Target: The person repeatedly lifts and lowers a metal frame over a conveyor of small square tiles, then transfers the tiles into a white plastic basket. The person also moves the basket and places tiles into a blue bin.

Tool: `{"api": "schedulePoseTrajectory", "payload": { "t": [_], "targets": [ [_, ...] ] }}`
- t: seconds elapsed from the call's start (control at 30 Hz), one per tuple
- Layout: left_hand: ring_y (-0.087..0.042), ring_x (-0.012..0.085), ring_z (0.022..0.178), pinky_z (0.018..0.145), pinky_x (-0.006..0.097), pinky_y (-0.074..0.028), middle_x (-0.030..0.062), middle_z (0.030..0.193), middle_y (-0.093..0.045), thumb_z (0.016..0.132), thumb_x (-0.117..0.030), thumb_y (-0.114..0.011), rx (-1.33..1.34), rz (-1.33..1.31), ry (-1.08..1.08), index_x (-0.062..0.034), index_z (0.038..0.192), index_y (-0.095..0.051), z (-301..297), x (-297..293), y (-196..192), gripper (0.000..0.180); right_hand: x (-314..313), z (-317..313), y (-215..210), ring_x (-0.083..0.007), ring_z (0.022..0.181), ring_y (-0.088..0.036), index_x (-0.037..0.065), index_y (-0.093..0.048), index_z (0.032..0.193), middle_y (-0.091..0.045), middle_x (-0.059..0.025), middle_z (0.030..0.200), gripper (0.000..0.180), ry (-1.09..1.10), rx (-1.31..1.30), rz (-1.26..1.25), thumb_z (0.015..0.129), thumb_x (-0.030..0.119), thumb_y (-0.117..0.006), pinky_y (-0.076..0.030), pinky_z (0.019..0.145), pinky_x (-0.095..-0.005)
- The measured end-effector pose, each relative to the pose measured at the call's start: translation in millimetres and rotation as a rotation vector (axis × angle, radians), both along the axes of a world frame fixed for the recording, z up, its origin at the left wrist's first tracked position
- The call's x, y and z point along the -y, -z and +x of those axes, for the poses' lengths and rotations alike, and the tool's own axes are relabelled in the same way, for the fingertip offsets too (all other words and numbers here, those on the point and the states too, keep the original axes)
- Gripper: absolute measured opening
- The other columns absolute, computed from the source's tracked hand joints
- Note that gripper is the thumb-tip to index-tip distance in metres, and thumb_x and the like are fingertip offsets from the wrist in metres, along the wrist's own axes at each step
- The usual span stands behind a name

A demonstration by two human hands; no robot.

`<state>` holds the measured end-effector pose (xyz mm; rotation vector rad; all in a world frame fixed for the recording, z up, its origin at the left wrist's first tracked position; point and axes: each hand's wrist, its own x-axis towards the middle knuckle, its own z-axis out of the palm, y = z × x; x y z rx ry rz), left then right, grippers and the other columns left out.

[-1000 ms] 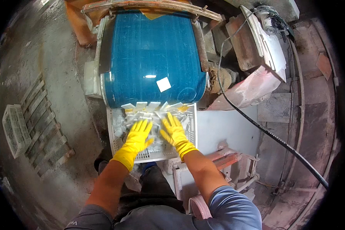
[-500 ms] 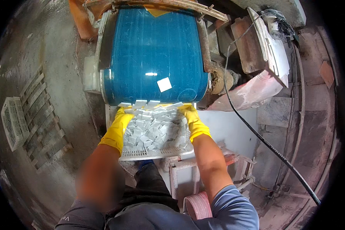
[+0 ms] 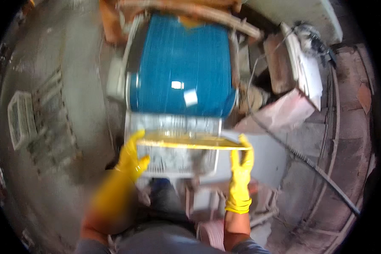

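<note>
Both my hands wear yellow rubber gloves. My left hand (image 3: 133, 160) grips the left end and my right hand (image 3: 241, 163) the right end of a flat yellow-edged tray (image 3: 190, 144), held about level. It lies across a white slatted basket (image 3: 178, 163) of small pale pieces, right under the end of a blue conveyor belt (image 3: 182, 72). The picture is blurred, so what lies on the tray cannot be made out.
On the concrete floor to the left are a white crate (image 3: 19, 120) and rows of grey pieces (image 3: 51, 122). A pink sack (image 3: 279, 114), a white machine box (image 3: 302, 63) and a black cable (image 3: 309, 165) are on the right. A pale stool (image 3: 211, 235) stands near my legs.
My hands left the pieces in the basket, moved out to its sides, and now hold a yellow-edged tray by its ends. My view has swung closer and blurred.
</note>
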<state>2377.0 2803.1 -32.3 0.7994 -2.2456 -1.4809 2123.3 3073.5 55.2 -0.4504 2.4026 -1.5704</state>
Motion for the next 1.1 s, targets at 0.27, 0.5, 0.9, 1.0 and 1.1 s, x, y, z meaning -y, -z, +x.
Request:
{"api": "schedulePoseTrajectory", "payload": {
  "t": [0.27, 0.5, 0.9, 1.0, 1.1],
  "targets": [
    [-0.053, 0.0311, 0.146, 0.125, 0.042, -0.039, 0.0143, 0.153, -0.058, 0.085, 0.02, -0.057, 0.114, 0.235, 0.136, -0.0104, 0.151, -0.052, -81, 56, -150, 0.072, -25, -41, -121, -0.0268, 0.112, -0.072, 0.001, -0.07, 0.118, -0.074, -0.0136, 0.118, 0.026, -0.107, -0.091, -0.404, 0.093, -0.005, -0.074, -0.055, 0.102, -0.0381],
    [-0.044, 0.0392, 0.151, 0.127, 0.043, -0.034, 0.0206, 0.163, -0.047, 0.091, 0.0, -0.067, 0.282, -0.261, 0.15, -0.0117, 0.159, -0.046, -202, 74, -103, 0.072, -92, -11, -107, -0.0205, 0.106, -0.07, 0.001, -0.071, 0.115, -0.074, -0.0123, 0.119, 0.023, 0.121, -0.182, -0.393, 0.093, -0.001, -0.078, -0.055, 0.097, -0.0326],
    [-0.035, 0.0429, 0.155, 0.129, 0.051, -0.024, 0.0252, 0.167, -0.038, 0.082, -0.015, -0.069, 0.639, -0.63, 0.757, -0.0104, 0.162, -0.043, -133, -56, 73, 0.084, -317, 147, -65, -0.0229, 0.129, -0.06, -0.001, -0.06, 0.141, -0.063, -0.0144, 0.144, 0.036, 0.992, 0.025, -0.741, 0.108, 0.015, -0.063, -0.047, 0.114, -0.0363],
    [-0.041, 0.0391, 0.151, 0.126, 0.044, -0.031, 0.0235, 0.164, -0.043, 0.086, -0.03, -0.075, 0.636, -0.326, 0.581, -0.0093, 0.16, -0.045, -58, -42, 96, 0.082, -339, 226, -94, -0.0247, 0.128, -0.059, -0.004, -0.054, 0.147, -0.061, -0.0145, 0.147, 0.049, 1.06, -0.002, -0.772, 0.111, 0.028, -0.06, -0.047, 0.113, -0.0361],
    [-0.056, 0.0402, 0.139, 0.117, 0.043, -0.044, 0.0239, 0.151, -0.058, 0.085, -0.035, -0.078, 0.667, -0.193, 0.591, -0.0094, 0.156, -0.05, 9, 9, 85, 0.08, -407, 324, -64, -0.0258, 0.128, -0.061, -0.005, -0.052, 0.15, -0.063, -0.0128, 0.146, 0.053, 1.093, -0.065, -0.895, 0.111, 0.03, -0.058, -0.049, 0.113, -0.0362]
  ]
}}
